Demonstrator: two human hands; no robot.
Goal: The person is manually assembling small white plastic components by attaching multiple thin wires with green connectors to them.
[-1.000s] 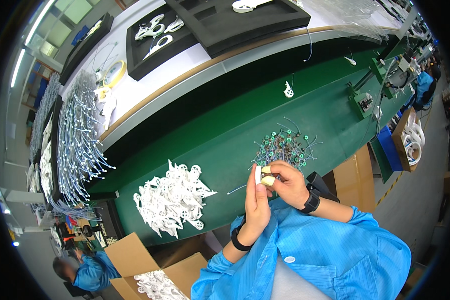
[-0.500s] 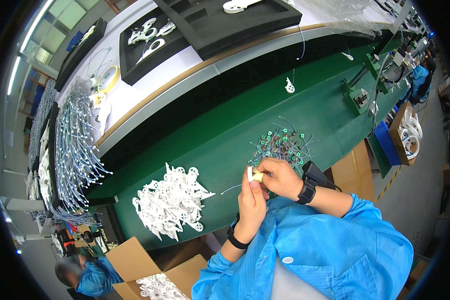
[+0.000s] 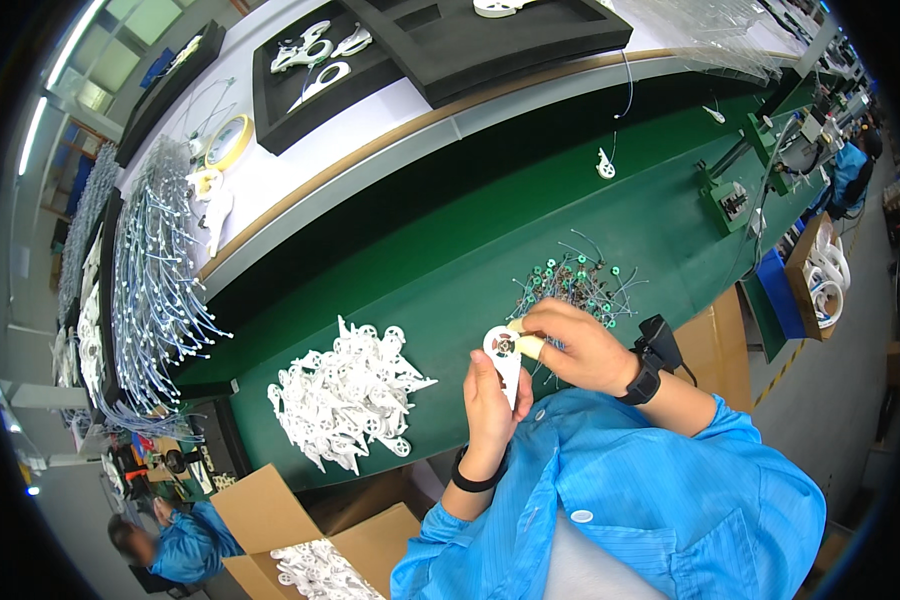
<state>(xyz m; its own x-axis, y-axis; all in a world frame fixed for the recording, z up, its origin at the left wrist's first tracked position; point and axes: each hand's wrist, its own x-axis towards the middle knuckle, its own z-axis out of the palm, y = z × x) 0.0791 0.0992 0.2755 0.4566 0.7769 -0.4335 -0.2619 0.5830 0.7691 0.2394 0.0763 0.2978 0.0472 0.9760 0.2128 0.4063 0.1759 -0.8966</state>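
Note:
My left hand [image 3: 489, 408] grips a white plastic part [image 3: 511, 379] by its narrow body, tilted up with its round end on top. Something dark and brownish sits inside that ring, too small to name. Yellow covers wrap the thumb and a finger of my right hand [image 3: 577, 348], which pinches the edge of the round end. Just beyond this hand lies a heap of thin-wired small components with green round pieces [image 3: 568, 280]. To the left of my hands spreads a pile of similar white plastic parts [image 3: 345, 395].
Everything lies on a green bench [image 3: 450, 285]. A raised white shelf [image 3: 370, 140] behind carries black foam trays [image 3: 440, 75], a tape roll [image 3: 229, 142] and bundled wires [image 3: 160, 270]. An open carton [image 3: 260, 505] stands near left. Green bench fixtures [image 3: 735, 200] are at right.
The white part has turned so its round face now shows. My right hand's fingers have shifted to the ring's edge and spread a little. The view has moved slightly.

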